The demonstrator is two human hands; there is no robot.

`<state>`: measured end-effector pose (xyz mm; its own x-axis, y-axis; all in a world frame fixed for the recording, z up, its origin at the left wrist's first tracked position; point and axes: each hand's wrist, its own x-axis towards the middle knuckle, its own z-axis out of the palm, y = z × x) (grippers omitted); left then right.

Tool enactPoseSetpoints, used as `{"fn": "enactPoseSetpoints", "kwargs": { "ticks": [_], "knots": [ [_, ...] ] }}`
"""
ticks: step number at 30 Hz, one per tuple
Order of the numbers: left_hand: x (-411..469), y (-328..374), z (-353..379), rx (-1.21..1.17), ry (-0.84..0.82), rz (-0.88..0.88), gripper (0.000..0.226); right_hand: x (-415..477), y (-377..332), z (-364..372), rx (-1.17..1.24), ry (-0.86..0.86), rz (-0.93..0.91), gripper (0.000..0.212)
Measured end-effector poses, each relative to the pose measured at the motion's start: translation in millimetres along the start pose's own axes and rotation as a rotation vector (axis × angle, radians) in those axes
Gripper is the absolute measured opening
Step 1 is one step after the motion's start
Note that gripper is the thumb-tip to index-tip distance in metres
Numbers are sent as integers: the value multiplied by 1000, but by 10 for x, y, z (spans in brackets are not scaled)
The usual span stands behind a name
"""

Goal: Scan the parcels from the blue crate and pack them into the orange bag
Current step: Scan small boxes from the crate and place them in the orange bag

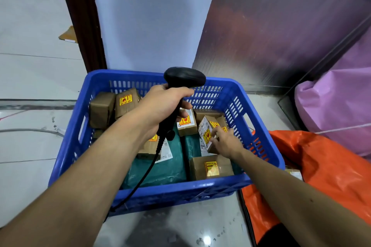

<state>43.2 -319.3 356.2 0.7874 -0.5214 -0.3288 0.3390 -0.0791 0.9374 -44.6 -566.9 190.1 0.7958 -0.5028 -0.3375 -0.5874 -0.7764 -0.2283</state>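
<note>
A person's left hand [162, 104] holds a black barcode scanner [184, 76] above a blue crate [180, 186] on a tiled floor [30, 136]. The grip is wrapped tight round the handle, the scanner head is raised over the crate's far wall, and its cable [140, 178] trails down across the near rim. The right hand [226, 142] reaches into the crate's right side, with fingers and thumb set against the edge of a small tilted box [205, 130] bearing a white label and a yellow sticker. Whether that grip has closed on the box cannot be told. Around it lie brown cartons [101, 109] with yellow stickers and, on the bottom, green mailer bags [166, 166]. Another carton [210, 167] sits against the near wall. The orange bag [321, 162] lies open just right of the crate, touching its corner, with a labelled parcel [295, 173] showing inside. A pink sack [337, 102] stands behind it.
</note>
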Motion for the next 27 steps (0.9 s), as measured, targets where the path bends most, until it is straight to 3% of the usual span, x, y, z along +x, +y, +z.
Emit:
{"fn": "enactPoseSetpoints", "kwargs": {
  "ticks": [5, 11, 14, 19, 24, 27],
  "knots": [
    [5, 15, 63, -10, 0, 3, 18, -98, 103, -266, 192, 115, 47, 11],
    [-32, 23, 187, -49, -12, 15, 17, -532, 44, -825, 638, 190, 111, 38],
    [-66, 22, 245, -39, -19, 41, 17, -809, 16, -986, 773, 207, 125, 40],
    [-113, -6, 336, -7, -21, 76, 16, -1191, 57, -1171, 1204, 191, 135, 42],
    [-138, -140, 531, 22, 46, 117, 24, -1514, 54, -1212, 1484, 109, 17, 29],
    [-211, -197, 660, -6, 39, 142, 28, -1604, -16, -1236, 1486, 85, -66, 24]
  ]
}}
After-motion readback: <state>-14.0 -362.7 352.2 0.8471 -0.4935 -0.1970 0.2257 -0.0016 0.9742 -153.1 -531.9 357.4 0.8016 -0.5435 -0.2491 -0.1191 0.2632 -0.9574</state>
